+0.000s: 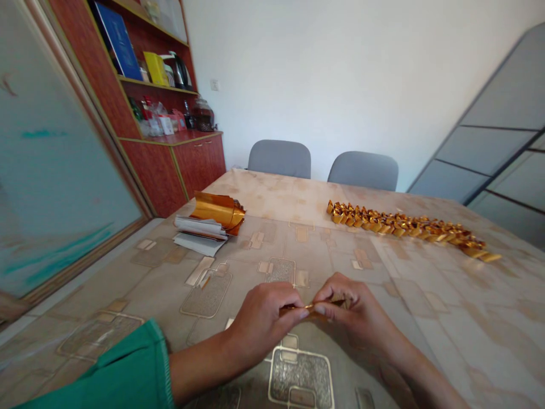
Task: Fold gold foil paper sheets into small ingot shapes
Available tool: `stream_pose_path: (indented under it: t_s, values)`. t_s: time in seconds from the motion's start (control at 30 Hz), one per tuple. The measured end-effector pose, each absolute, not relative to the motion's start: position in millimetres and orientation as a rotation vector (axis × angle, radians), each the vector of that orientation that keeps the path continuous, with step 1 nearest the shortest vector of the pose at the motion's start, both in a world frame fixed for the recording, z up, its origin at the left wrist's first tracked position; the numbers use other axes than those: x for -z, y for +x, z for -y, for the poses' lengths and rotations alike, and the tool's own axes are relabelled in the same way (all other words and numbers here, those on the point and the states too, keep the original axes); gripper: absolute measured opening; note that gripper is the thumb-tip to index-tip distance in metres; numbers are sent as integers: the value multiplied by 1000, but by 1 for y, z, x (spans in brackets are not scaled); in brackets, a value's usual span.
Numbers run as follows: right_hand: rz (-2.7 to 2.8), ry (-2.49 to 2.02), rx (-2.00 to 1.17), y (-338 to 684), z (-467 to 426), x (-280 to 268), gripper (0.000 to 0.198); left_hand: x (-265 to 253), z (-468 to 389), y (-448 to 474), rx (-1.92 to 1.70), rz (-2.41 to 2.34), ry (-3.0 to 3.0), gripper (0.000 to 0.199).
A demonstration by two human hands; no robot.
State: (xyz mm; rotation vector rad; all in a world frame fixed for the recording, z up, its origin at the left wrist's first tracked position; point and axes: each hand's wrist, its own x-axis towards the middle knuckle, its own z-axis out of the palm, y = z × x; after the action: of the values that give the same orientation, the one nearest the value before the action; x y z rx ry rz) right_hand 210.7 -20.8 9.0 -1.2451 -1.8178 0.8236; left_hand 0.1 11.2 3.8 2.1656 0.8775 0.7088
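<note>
Both hands meet over the near middle of the table. My left hand (266, 315) pinches one end of a narrow folded strip of gold foil paper (309, 307) between thumb and fingers. On the strip's other side, my right hand (355, 309) grips it the same way, fingertips almost touching the left ones. Most of the strip is hidden inside the fingers. Beyond, at the left, lies a curled stack of gold foil paper sheets (217, 210) beside white paper sheets (200, 236). A long row of folded gold foil pieces (400, 222) stretches across the far right.
A patterned cloth with a clear cover lies over the table (255, 193). Two grey chairs (280, 159) stand at its far edge, against the wall. A red-brown cabinet (198, 165) with shelves of household items is at the left, near a glass sliding door (55, 147).
</note>
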Motion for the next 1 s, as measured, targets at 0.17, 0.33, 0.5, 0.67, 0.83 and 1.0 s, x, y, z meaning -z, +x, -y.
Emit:
stream_pose_path:
  t_s: [0.17,0.33,0.5,0.67,0.83,1.0]
  values:
    - [1589,-1273,-1022,225,16,-13,25,-2,-11,0,-822,-837,2073,24]
    - [1238,-1393,-964,247,13,-22,35,-5,-15,2,-879,-880,1710,27]
    - [1141,-1231,-1236,228,18,-18,48,-6,-16,6,-924,-900,1195,30]
    - [1175,-1059,-1335,182,23,-14,35,-6,-8,11,-888,-856,1105,32]
    - [1106,-1088,-1307,181,26,-17,33,-5,-6,11,-734,-819,1081,30]
    - [1259,-1102,-1202,185,29,-15,39,-1,-6,10,-652,-776,1123,28]
